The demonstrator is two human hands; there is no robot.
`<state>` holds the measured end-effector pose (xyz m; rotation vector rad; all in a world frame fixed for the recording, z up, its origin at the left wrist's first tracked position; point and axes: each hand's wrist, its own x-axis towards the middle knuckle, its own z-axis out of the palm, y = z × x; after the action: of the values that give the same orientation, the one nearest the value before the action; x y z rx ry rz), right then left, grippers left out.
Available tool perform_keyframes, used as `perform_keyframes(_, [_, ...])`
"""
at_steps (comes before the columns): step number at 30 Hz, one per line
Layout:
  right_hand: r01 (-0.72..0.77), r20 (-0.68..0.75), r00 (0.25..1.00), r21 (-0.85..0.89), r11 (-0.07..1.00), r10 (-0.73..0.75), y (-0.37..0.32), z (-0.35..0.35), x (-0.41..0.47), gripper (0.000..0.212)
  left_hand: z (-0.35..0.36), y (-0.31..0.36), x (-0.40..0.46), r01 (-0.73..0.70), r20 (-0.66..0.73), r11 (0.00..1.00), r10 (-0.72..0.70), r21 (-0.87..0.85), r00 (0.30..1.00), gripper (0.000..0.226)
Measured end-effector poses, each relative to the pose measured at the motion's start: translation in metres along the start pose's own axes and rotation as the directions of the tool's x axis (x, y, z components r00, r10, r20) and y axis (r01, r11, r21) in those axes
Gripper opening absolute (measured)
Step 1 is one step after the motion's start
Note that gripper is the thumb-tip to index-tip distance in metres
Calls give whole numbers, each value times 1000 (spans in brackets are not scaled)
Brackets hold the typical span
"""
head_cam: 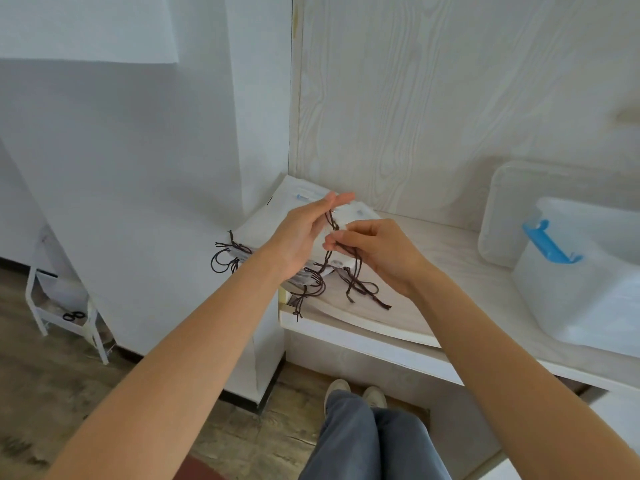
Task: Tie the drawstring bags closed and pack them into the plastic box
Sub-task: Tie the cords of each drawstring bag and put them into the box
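The drawstring bag (341, 223) being worked on is a pale, flat pouch held up just above the stack of bags (277, 233) at the surface's (450, 258) left end, mostly hidden behind the hands. Its dark cord (331, 220) is thin and limp, and looks liable to slip and tangle, so it is best taken close to the knot rather than by the loose tails. The bag itself looks light and soft, easy to crumple, and could be lifted by the gathered neck. The left hand (304, 230) pinches the cord's upper part between thumb and straight fingers; the right hand (377, 251) has its fingers curled around the lower strands, pulling across. More dark cords trail from the stack over the surface's front-left corner. The plastic box (588, 271), translucent with a blue latch (549, 242), stands at the right end of the surface, well apart.
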<state>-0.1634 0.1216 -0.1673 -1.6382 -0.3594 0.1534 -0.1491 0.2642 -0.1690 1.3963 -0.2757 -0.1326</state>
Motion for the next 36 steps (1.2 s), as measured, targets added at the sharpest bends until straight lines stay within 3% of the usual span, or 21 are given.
perform_keyframes(2, [5,-49,999,-328,945,-23,-1,-5,1,11,-1,-2,0,-23,2,996,23,86,1000,30])
perform_keyframes(4, [35,-70,993,-617,786,-99,1,-10,4,16,-2,-5,0,-35,1,986,35,161,999,31])
perform_keyframes(6, [89,-71,973,-767,636,-222,6,-12,7,13,-4,-8,1,-24,-27,976,30,218,999,28])
perform_keyframes(11, [291,130,926,-843,452,-353,22,-17,16,10,-6,-3,2,11,-74,931,18,366,997,24])
perform_keyframes(15, [453,275,847,-821,348,-454,25,-18,22,7,-5,9,3,7,-78,903,29,431,997,25])
perform_keyframes(21, [450,250,832,-825,341,-495,31,-13,27,9,-7,16,1,16,-132,825,71,565,989,32])
perform_keyframes(23, [404,196,854,-834,377,-482,31,-13,28,13,-12,15,2,16,-185,698,168,716,968,25])
perform_keyframes(26, [320,76,891,-803,502,-447,28,-13,31,14,-21,13,-1,61,-148,259,333,964,931,23])
perform_keyframes(28, [256,-46,905,-737,626,-424,24,-12,31,12,-25,11,-3,53,-103,134,394,990,914,17])
perform_keyframes(30, [156,-190,917,-639,753,-351,20,-11,31,12,-28,8,-3,46,-123,191,409,981,904,13])
perform_keyframes(32, [57,-309,928,-431,900,-207,18,-13,33,11,-29,5,0,60,-182,323,365,945,913,14])
perform_keyframes(34, [-1,-357,933,-81,997,-28,16,-14,34,16,-27,1,1,70,-271,579,267,812,925,14])
perform_keyframes(36, [-24,-370,925,169,985,86,15,-16,35,18,-23,-1,0,93,-379,862,121,499,917,18])
